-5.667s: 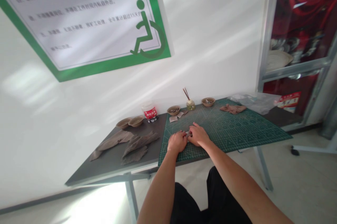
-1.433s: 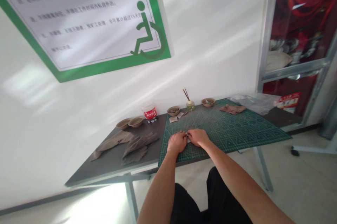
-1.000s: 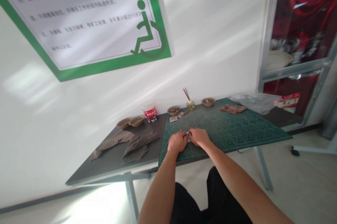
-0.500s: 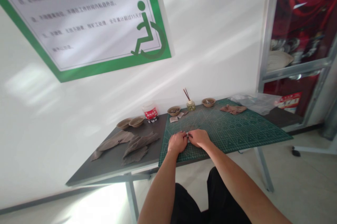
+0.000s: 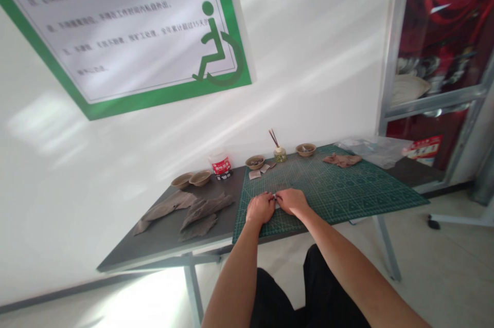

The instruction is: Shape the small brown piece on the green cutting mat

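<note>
On the green cutting mat, near its front left part, my left hand and my right hand meet with fingers curled. Between them shows a small whitish piece, mostly covered by the fingers, with a dark spot at the fingertips. Both hands press or pinch this piece against the mat; its kind is too small to make out. Just beyond them lie small pale square pieces, beside a brown bowl holding small items.
Grey-brown cloths lie on the dark table at left, with two bowls and a red-labelled tub behind. A reed bottle, another bowl, a crumpled cloth and a plastic bag line the back.
Almost nothing differs. A little more of the whitish piece shows between my hands, which stay in the same place.
</note>
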Demonstrator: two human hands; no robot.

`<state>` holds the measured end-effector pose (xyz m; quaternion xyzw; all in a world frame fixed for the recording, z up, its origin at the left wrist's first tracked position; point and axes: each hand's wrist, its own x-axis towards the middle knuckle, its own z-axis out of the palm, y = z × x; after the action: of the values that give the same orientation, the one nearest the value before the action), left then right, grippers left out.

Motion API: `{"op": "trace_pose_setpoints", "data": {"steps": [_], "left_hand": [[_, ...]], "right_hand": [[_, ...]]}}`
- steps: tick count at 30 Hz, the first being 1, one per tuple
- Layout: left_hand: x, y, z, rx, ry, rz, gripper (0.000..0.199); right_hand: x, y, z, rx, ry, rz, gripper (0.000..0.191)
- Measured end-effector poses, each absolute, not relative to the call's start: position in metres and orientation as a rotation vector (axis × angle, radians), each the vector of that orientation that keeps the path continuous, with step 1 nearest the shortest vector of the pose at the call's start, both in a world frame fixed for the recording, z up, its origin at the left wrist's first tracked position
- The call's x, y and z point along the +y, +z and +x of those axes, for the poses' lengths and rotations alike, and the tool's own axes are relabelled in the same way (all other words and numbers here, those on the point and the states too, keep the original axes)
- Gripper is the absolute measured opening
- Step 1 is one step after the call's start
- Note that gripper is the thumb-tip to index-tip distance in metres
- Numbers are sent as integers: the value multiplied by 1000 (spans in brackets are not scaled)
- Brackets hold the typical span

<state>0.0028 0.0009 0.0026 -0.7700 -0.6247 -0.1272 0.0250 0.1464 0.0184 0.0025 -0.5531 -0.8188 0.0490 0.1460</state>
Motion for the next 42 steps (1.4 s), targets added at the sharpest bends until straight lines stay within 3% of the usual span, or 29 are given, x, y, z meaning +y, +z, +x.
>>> {"op": "trace_pose_setpoints", "data": {"steps": [33,42], "left_hand": [[-4,8,6,-2008,-377,-2389,34],[-1,5,4,-1979,-381,-2377,34]], "right_hand": [[21,-4,145,-2277,123,-1635,34],[19,3,147,-2383,145,-1555,40]]}}
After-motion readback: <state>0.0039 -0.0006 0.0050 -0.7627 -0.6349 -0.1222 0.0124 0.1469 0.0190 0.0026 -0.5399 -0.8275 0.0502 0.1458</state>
